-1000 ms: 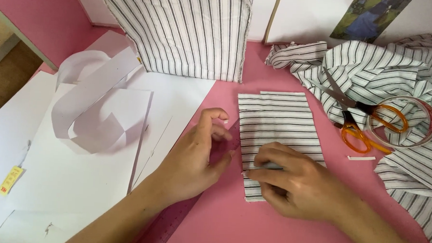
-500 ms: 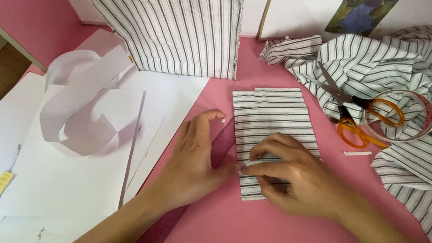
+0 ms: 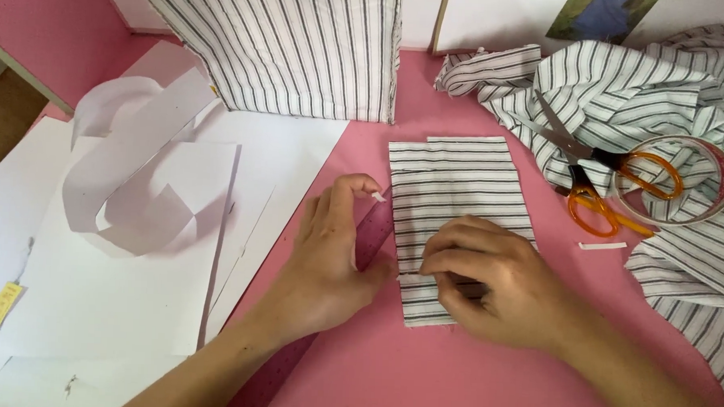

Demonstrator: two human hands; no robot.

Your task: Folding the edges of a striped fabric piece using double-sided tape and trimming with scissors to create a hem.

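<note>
A small rectangle of black-and-white striped fabric (image 3: 459, 191) lies flat on the pink table (image 3: 388, 373). My right hand (image 3: 495, 284) presses its lower part, fingers curled at the left edge. My left hand (image 3: 328, 258) rests on a pink ruler (image 3: 292, 361) that runs along the fabric's left edge, and pinches a tiny white scrap (image 3: 377, 197) between its fingertips.
White paper sheets (image 3: 94, 298) and a curled paper strip (image 3: 130, 171) lie at left. A larger striped fabric panel (image 3: 295, 49) sits at the back. Orange-handled scissors (image 3: 604, 176) and a tape roll (image 3: 684, 179) rest on crumpled striped cloth (image 3: 687, 86) at right.
My left hand has lifted its fingers off the fabric edge and now holds a tiny white scrap. My right hand stays pressed on the fabric.
</note>
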